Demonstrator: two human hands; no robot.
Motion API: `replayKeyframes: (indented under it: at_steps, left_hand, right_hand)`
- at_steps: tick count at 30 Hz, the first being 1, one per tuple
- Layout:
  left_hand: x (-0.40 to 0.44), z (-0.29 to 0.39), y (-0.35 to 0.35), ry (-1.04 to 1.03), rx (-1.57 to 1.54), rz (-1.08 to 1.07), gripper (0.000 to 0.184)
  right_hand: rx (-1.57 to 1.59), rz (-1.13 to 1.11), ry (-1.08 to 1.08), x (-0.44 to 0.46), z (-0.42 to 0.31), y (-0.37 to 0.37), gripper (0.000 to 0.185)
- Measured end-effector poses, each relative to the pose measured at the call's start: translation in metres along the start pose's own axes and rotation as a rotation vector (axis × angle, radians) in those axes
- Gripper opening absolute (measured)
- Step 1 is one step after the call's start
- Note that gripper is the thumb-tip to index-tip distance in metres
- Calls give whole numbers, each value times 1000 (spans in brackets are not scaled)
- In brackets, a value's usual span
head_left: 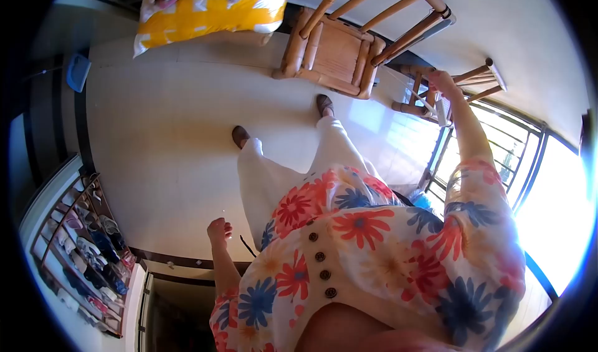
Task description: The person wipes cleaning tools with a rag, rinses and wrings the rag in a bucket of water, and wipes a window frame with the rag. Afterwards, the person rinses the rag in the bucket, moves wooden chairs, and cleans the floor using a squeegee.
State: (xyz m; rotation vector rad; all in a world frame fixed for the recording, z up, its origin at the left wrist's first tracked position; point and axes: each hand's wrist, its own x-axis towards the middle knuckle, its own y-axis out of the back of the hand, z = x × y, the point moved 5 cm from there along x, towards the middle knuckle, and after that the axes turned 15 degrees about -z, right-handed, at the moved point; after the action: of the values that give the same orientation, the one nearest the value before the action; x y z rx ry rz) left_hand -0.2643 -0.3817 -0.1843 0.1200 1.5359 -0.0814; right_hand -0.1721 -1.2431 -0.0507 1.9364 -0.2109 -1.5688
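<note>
My right hand point(442, 83) is stretched out beside a small bamboo chair point(409, 108). Its fingers look curled, and what they grip, if anything, is too small to make out. Close to that wrist is a white box-like object point(443, 111), with a thin white cord point(408, 85) running nearby; whether the hand holds either one cannot be told. My left hand point(219, 230) hangs low at my side, its fingers curled in and nothing visible in them.
A larger bamboo chair point(336, 54) stands ahead, near a yellow-and-white checked cushion point(205, 21) with cloths on top. Shoes fill a rack point(87, 252) at the left. A blue dustpan-like object point(78, 72) is at far left. Barred windows point(498, 140) are on the right.
</note>
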Motion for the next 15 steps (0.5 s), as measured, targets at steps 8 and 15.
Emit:
replayKeyframes:
  at_steps: [8,15]
  left_hand:
    - [12,2,-202,-34,311,-92,15]
    - [-1,120,-367,-319,534,-302,22]
  right_hand:
    - [-126,-164,136,78,169,27,17]
    - [156,-66,-104,52,308,4,18]
